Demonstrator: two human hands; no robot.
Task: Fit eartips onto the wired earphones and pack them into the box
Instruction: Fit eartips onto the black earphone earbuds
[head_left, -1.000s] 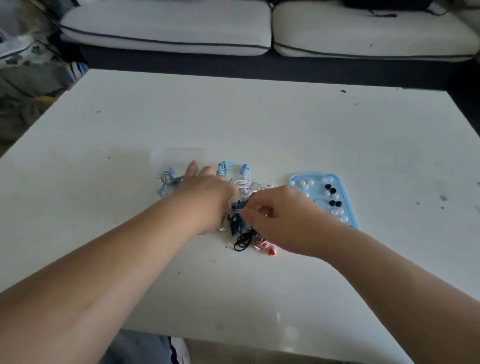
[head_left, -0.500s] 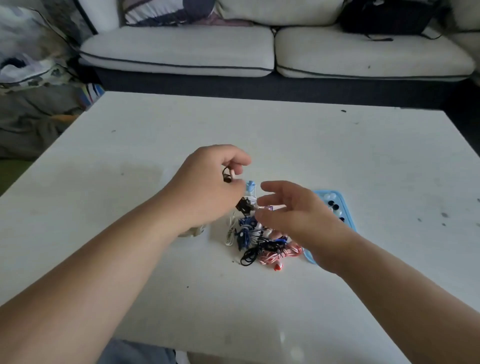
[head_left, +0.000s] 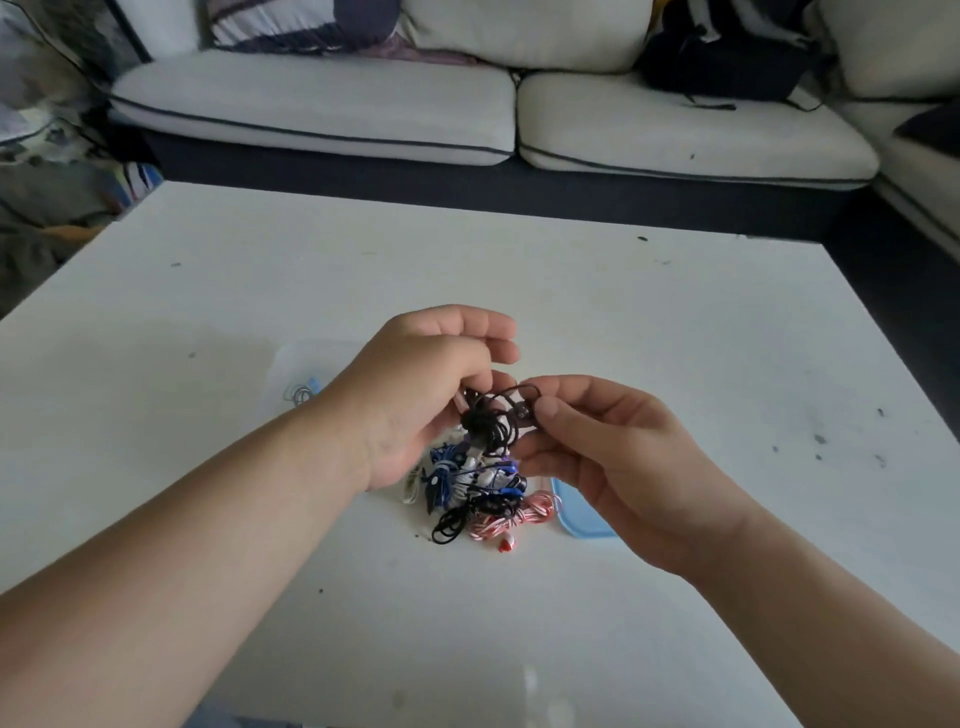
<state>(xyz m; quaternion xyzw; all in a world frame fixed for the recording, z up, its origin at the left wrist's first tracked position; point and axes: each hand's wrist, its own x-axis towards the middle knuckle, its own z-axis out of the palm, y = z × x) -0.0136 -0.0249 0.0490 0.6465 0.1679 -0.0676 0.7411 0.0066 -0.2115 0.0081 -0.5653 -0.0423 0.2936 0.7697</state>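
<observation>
The black earphones (head_left: 491, 422) are a small bundle of wire held up in the air, between the two hands. The left hand (head_left: 415, 395) holds the wound-up part, with its fingers curled around it. The right hand (head_left: 597, 452) pinches one little earbud (head_left: 522, 413) at the end of the wire, between thumb and first finger. The bundle sits just left of that pinch, and a loop of wire sticks up over it.

Right under the hands is a pile of earphones (head_left: 475, 491) lying on the white table (head_left: 675, 322), around the middle and a bit nearer the front edge. In the pile there are blue earphones (head_left: 440, 475) on the left and red-and-white earphones (head_left: 522, 517) on the right, by the front of the pile.

A light blue tray (head_left: 582, 522) lies just to the right of the pile. The right hand hides most of it. A clear box (head_left: 280, 364) sits on the table left of the left hand, with some wire (head_left: 298, 394) inside.

Past the far edge of the table is a white sofa (head_left: 322, 104), with a black bag (head_left: 727, 62) on it.
</observation>
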